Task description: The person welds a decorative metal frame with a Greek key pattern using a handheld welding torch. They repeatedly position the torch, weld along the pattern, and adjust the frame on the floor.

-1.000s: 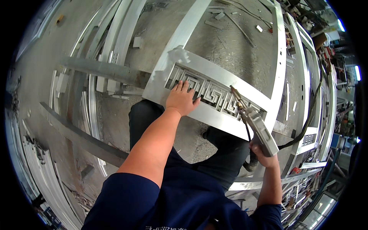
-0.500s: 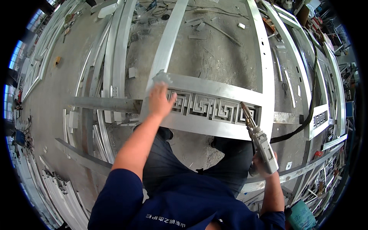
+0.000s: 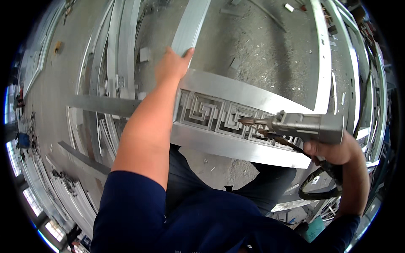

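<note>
Well, right hand holds a boxy metal tool

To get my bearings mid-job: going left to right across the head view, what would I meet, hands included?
Yellow block → pale block on the floor → left hand → tool nozzle → right hand.

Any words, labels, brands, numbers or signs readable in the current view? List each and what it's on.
None legible.
Navy shirt: light marks cut off at the picture's bottom edge, unreadable.
Grey handheld tool in the right hand: no lettering to be made out.
Small white patch inside the dark hose loop: too small to read.
</note>
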Demonstrator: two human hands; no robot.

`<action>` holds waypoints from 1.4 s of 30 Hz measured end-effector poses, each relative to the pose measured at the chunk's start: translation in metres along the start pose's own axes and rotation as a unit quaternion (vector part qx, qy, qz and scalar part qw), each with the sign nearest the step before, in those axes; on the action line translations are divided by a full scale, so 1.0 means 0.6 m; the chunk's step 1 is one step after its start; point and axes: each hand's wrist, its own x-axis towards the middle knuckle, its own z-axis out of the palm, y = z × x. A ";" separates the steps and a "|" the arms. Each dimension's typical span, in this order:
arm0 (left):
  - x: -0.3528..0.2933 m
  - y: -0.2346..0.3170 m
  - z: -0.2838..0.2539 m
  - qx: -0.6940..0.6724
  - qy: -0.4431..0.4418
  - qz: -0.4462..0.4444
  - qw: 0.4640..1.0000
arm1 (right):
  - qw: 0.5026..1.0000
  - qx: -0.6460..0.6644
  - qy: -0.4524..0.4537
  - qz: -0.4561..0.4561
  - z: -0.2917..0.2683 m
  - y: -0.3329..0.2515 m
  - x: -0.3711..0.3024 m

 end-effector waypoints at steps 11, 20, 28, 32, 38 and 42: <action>0.019 0.007 0.007 0.036 0.015 0.016 0.999 | 0.986 -0.066 -0.145 0.057 0.045 -0.083 0.273; 0.017 0.010 0.005 0.046 -0.014 0.002 0.999 | 0.983 -0.046 -0.175 -0.014 0.075 -0.038 0.317; 0.017 0.005 0.006 0.040 -0.008 0.004 0.999 | 0.978 -0.049 -0.200 0.022 0.088 -0.062 0.329; 0.015 0.008 0.000 0.027 -0.015 0.008 0.999 | 0.982 -0.050 -0.178 -0.022 0.093 -0.036 0.332; 0.015 0.008 0.002 0.035 -0.022 0.003 0.999 | 0.985 -0.051 -0.165 0.022 0.087 -0.057 0.318; 0.012 0.008 0.001 0.044 -0.014 0.011 0.999 | 0.991 -0.025 -0.131 -0.009 0.078 -0.054 0.306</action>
